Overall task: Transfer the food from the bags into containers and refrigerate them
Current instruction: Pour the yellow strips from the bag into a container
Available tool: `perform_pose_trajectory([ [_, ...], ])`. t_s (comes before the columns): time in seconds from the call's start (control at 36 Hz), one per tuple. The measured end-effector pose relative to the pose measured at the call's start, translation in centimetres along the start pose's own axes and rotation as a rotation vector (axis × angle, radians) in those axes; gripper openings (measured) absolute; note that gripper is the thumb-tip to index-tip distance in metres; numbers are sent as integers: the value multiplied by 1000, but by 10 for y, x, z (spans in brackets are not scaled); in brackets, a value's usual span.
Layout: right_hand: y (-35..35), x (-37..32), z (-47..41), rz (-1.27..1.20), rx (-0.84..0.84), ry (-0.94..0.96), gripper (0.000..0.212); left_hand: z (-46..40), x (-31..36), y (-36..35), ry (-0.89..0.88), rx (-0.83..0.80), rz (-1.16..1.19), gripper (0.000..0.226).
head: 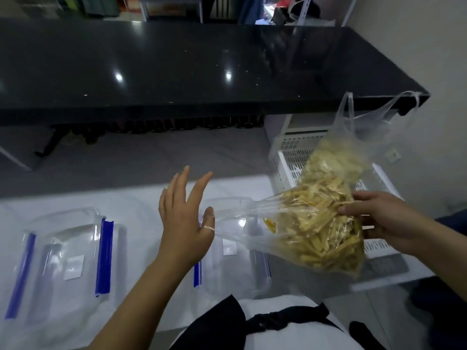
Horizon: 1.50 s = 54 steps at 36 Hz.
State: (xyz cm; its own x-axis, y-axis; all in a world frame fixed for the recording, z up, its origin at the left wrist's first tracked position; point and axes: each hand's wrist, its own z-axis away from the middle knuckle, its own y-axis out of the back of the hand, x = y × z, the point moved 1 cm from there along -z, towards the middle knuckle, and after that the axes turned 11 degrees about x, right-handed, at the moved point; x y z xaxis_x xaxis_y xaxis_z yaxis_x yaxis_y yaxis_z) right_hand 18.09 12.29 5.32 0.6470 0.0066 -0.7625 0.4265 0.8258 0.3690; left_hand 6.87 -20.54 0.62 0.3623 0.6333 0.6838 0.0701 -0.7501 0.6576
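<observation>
A clear plastic bag full of yellow food sticks hangs tilted over the white table, its mouth pointing left. My right hand grips the bag's bulging side. My left hand has its fingers spread, and its thumb hooks the edge of the bag's mouth. Under the bag's mouth lies a clear container with blue clips. A second clear container with blue clips sits to the left. Behind the first bag, a second bag of paler food rests in a white basket.
The white perforated basket stands at the table's right end. A black glossy counter runs across the back, with a grey floor below it. A dark apron covers my lap at the bottom.
</observation>
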Motion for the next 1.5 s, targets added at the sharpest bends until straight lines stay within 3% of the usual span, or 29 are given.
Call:
perform_pose_trajectory([
  [0.31, -3, -3, 2, -25, 86, 64, 25, 8, -6, -5, 15, -14, 48, 56],
  [0.58, -9, -5, 2, -18, 28, 86, 26, 8, -9, -1, 63, 11, 76, 60],
  [1.03, -11, -19, -2, 8, -96, 102, 25, 16, -17, -7, 136, 73, 154, 49],
  [1.39, -12, -26, -6, -12, -79, 103, 28, 21, -22, -13, 67, 75, 97, 56],
  [1.5, -11, -25, -5, -41, -41, 86, 25, 21, -22, -15, 49, 77, 78, 50],
])
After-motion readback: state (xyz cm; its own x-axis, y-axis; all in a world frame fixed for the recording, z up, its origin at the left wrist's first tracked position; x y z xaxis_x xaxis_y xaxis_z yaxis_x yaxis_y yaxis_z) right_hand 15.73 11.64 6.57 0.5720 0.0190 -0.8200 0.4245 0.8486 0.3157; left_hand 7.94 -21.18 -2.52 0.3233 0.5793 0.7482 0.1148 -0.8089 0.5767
